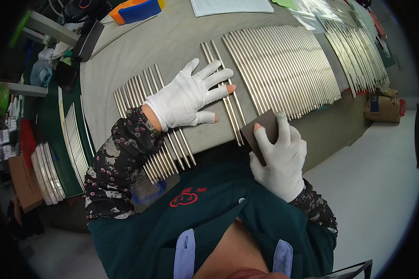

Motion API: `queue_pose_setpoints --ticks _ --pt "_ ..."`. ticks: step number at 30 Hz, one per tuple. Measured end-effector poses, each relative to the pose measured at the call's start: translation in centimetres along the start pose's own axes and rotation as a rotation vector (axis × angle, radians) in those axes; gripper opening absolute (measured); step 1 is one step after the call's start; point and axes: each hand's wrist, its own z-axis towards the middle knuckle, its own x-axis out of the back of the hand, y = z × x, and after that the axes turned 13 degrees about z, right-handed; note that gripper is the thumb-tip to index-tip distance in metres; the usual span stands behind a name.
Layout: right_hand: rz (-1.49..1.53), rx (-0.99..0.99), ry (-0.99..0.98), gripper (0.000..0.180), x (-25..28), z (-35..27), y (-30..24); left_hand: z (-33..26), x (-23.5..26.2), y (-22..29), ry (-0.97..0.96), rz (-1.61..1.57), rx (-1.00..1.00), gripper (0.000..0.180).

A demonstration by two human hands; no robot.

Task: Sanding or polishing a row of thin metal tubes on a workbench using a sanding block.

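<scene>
My left hand (184,95), in a white glove with some bare fingertips, lies with spread fingers across a few thin metal rods (229,114) on the grey table. Its wrist and palm pass over another group of silvery rods (131,95) to the left. In my right hand (284,162), also gloved, is a flat dark brown sheet (268,122) that looks like sandpaper. The thumb and fingers grip it by the table's front edge, close to the lower ends of the few rods. Just right of these lies a wide row of metal rods (279,65), side by side.
Further rods (358,58) lie at the far right beside clear plastic. A paper sheet (230,6), an orange and blue holder (137,11) and a black fan (84,9) are at the back. More rods (49,174) rest at the left, near a cardboard box (24,183).
</scene>
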Motion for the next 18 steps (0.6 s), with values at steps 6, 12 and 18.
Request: queue_pose_setpoints --ticks 6,12,18 --pt "-0.003 -0.039 0.049 0.051 -1.5 4.5 0.1 0.1 -0.3 -0.1 0.014 0.01 -0.011 0.079" --pt "-0.007 -0.002 -0.013 0.056 0.1 0.9 0.4 0.2 -0.3 0.0 0.012 0.006 -0.002 0.08" --pt "-0.018 -0.029 -0.008 0.051 -0.6 2.9 -0.2 0.1 -0.7 -0.3 0.012 0.017 -0.006 0.08"
